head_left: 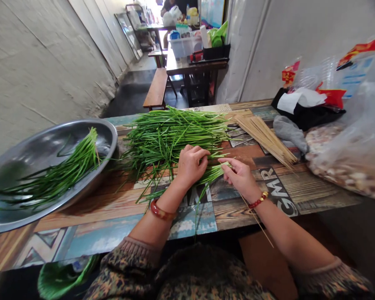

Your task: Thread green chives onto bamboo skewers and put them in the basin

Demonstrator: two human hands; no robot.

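A large heap of green chives (pixel 178 129) lies across the wooden-patterned table with its pale stem ends pointing right. My left hand (pixel 192 164) rests at the heap's near right edge, fingers curled and pinched on chive stems. Just right of it, my right hand (pixel 241 177) grips the pale ends of a small bunch of chives (pixel 211 173). A thin bamboo skewer (pixel 258 221) is also in that hand, slanting down past the table's front edge. Its tip among the stems is hard to make out. More skewers (pixel 265 137) lie in a pile to the right.
On the left stands a wide metal basin (pixel 111 146) with bundled chives (pixel 65 171) inside. At right are a grey cloth (pixel 289 131), a black bag (pixel 312 116) and a clear plastic bag (pixel 356 158) of pale pieces. Beyond are a bench (pixel 156 87) and another table (pixel 187 66).
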